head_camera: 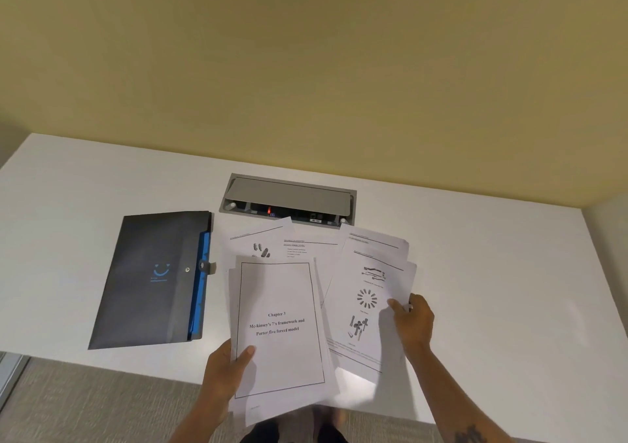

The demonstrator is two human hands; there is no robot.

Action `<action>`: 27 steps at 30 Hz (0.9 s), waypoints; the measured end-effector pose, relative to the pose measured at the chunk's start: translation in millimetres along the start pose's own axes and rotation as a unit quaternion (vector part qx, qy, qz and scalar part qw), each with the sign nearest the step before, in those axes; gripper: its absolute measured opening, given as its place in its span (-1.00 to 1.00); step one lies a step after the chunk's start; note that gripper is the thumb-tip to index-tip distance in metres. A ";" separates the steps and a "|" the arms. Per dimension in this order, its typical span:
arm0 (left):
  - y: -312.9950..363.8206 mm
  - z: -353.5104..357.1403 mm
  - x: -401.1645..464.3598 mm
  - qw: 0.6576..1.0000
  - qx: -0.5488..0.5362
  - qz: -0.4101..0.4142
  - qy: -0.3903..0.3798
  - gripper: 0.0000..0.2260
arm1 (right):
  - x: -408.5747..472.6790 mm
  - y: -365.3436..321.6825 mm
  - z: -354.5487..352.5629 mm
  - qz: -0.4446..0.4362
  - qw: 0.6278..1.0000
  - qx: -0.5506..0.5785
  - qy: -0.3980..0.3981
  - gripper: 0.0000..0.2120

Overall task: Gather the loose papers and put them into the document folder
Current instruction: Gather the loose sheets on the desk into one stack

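Note:
Several loose white papers are fanned out over the white table's near edge. My left hand [228, 369] grips a small stack topped by the "Chapter 3" title page [279, 327] at its lower left corner. My right hand [413, 322] pinches the right edge of a sheet with printed pictures [365, 306]. More sheets [299, 245] lie flat on the table behind these. The dark document folder [153, 279], with a blue smiley logo, blue inner dividers and a snap strap, lies closed to the left of the papers.
A grey flip-up socket box [289, 198] is set into the white table [492, 272] just behind the papers. A yellow wall rises behind. Grey carpet [102, 402] shows below the table's front edge.

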State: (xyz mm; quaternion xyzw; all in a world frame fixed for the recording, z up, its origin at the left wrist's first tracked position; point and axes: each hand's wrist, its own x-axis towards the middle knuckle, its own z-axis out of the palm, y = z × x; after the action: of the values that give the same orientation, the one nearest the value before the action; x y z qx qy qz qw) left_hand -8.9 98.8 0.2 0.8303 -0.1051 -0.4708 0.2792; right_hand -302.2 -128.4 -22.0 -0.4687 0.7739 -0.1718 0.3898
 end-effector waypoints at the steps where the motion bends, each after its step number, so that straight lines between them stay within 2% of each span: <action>1: -0.4 0.2 0.2 1.000 -0.002 -0.001 0.002 -0.69 | 1.0 1.0 -2.9 -0.009 1.000 0.006 0.007 -0.77; 5: 0.7 -0.8 -0.8 1.000 -0.011 0.001 0.005 -0.66 | 1.9 -0.4 -32.2 -0.093 0.995 -0.003 0.035 -0.77; 8: 2.1 -3.4 -2.4 0.999 -0.030 0.016 0.002 -0.67 | 0.1 -5.7 -67.9 -0.162 0.984 -0.020 0.066 -0.59; 10: 3.6 -5.1 -4.0 0.999 -0.050 0.020 0.004 -0.70 | -2.0 -12.8 -94.6 -0.179 0.980 -0.019 0.080 -0.60; 18: 6.4 -13.6 1.1 0.994 -0.110 0.024 -0.004 -0.86 | -8.9 -33.2 -171.4 -0.198 0.971 0.004 0.136 -0.70; 22: 11.1 -18.5 3.9 0.990 -0.136 0.021 -0.015 -0.78 | -16.6 -46.7 -207.4 -0.188 0.969 0.034 0.158 -0.78; 25: 16.1 -22.5 3.6 0.986 -0.160 0.024 -0.031 -0.80 | -17.7 -50.0 -229.2 -0.178 0.968 0.088 0.154 -0.71; 27: 21.7 -24.4 2.1 0.984 -0.171 0.029 -0.043 -0.79 | -18.6 -49.0 -237.7 -0.165 0.968 0.134 0.130 -0.55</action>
State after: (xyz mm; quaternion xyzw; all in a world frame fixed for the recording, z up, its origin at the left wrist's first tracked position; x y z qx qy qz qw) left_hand 14.6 89.0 20.6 0.7457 -0.0594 -0.5088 0.4261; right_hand -450.2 -160.7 168.6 -0.5073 0.6994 -0.3955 0.3117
